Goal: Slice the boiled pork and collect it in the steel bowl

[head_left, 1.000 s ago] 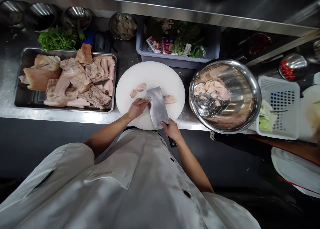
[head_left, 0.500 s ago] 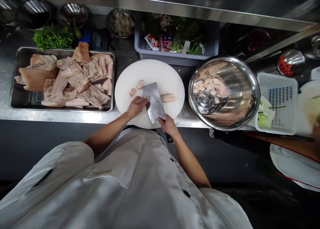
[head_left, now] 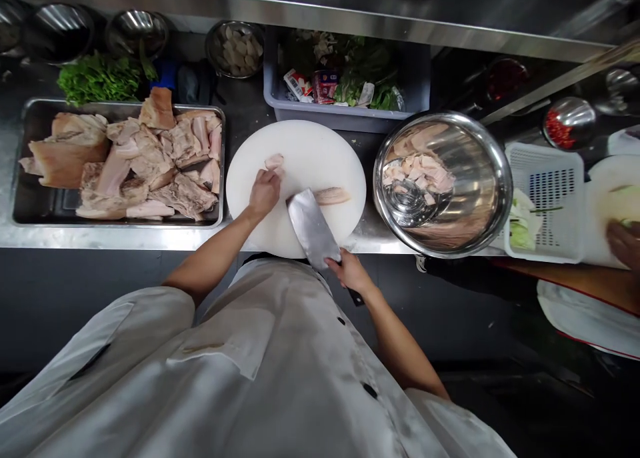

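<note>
My right hand (head_left: 349,271) grips the handle of a cleaver (head_left: 311,228), whose blade lies flat over the lower part of the round white cutting board (head_left: 250,145). At the left of the board, my left hand (head_left: 265,190) has its fingers closed on small meat pieces (head_left: 275,161); part of them is hidden under the fingertips. A longer strip of meat (head_left: 332,196) lies on the board just right of the blade. To the right, a large steel bowl (head_left: 483,211) holds cut meat (head_left: 427,174).
On the left is a metal tray (head_left: 222,178) of large meat pieces, with green herbs (head_left: 100,78) behind. A grey bin (head_left: 345,118) stands beyond the board. At right are a white basket (head_left: 570,198) and another person's hand (head_left: 623,239).
My left hand has moved left and up, from beside the blade onto the small meat pieces. The cleaver has shifted towards me and tilted, with my right hand lower and farther right.
</note>
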Demonstrator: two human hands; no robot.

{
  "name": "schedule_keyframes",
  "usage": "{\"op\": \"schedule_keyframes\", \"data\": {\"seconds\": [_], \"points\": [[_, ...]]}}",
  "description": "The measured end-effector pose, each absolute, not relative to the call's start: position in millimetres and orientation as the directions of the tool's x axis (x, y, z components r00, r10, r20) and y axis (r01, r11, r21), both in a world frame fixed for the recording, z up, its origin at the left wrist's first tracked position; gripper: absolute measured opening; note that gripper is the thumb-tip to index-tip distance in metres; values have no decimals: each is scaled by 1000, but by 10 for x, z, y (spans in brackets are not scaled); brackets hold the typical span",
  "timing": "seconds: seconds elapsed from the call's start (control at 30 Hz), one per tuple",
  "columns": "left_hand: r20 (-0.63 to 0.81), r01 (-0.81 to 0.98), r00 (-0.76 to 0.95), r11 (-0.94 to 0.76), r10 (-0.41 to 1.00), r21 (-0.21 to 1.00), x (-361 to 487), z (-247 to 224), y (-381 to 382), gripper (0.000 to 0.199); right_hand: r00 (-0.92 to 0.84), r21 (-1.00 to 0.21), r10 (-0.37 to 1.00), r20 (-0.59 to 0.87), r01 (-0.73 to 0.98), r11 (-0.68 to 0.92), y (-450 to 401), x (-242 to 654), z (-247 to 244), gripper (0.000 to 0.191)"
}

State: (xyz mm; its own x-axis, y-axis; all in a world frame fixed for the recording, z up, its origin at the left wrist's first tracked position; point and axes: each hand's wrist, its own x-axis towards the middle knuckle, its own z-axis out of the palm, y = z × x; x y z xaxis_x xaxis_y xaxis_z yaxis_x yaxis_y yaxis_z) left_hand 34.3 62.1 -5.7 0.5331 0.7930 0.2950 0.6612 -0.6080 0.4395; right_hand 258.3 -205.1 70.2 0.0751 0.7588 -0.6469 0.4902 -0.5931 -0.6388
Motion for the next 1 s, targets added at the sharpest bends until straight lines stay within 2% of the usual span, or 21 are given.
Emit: {"op": "schedule_keyframes", "data": {"seconds": [0.07,0.13,0.27,0.43,0.67,0.83,1.0], "points": [[314,654,540,-624,781,427,347,-14,702,23,-9,-658,746,-666,477,-582,-2376,2847,774,28],[335,575,607,-689,721,441,345,16,641,25,-24,-668,735,-678,437,-602,-2571,3032,808,34],[343,372,745,-783,572,498,367,7,307,29,115,-715,754,-647,253,-652,-2392,2983,682,41],[343,398,722,-765,602,506,408,-42,145,30,195,-750,752,-629,102,-654,-1938,2683,436,43],[339,399,715,-754,612,521,403,-70,180,29,142,-740,759,-636,167,-651,-2060,2722,473,41],[350,391,710,-755,611,526,400,-97,173,27,172,-778,811,-558,232,-584,-1782,2691,492,33],[355,390,704,-753,615,530,409,-99,176,27,120,-752,780,-614,214,-624,-1948,2698,526,36]]}}
